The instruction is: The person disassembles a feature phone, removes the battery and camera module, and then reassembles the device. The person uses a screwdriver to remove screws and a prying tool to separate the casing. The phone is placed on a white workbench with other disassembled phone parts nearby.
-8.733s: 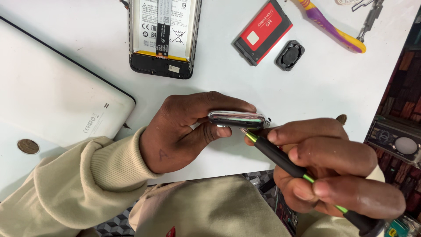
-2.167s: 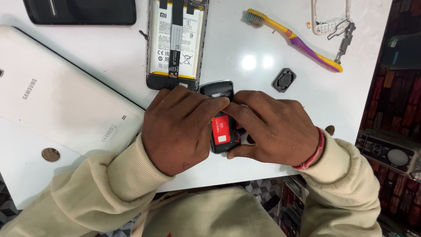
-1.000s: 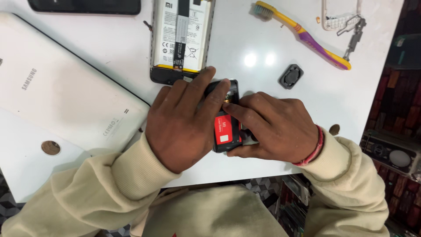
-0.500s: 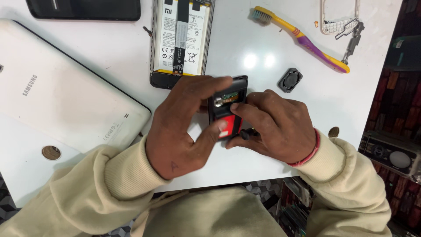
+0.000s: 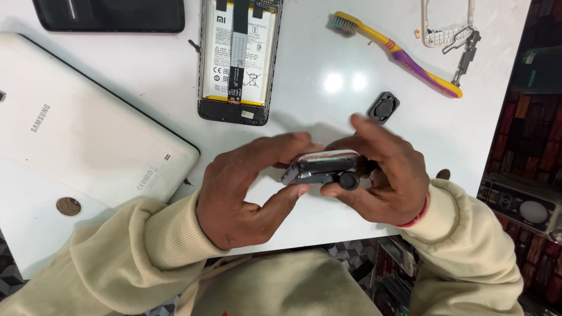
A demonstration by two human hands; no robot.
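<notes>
White desk (image 5: pixel 328 70), glossy, carries the parts beyond the hands. Large white tablet (image 5: pixel 76 134), back up, smooth plastic, lies beyond the left hand (image 5: pixel 246 193). Opened phone (image 5: pixel 237 58) with exposed battery sits straight beyond both hands; yellow-purple toothbrush (image 5: pixel 404 58) beyond the right hand (image 5: pixel 380 175); small black square cap (image 5: pixel 383 107) just beyond the right fingertips.

Change from half a second ago: small device (image 5: pixel 321 168) was flat-on with its red face showing; now turned edge-on, lifted off the desk, red face out of sight.

Device between both hands: left thumb and fingers pinch its left end, right fingers curl round its right end. Dark, slim, rounded body, pale upper edge, round black knob at its right end.
</notes>
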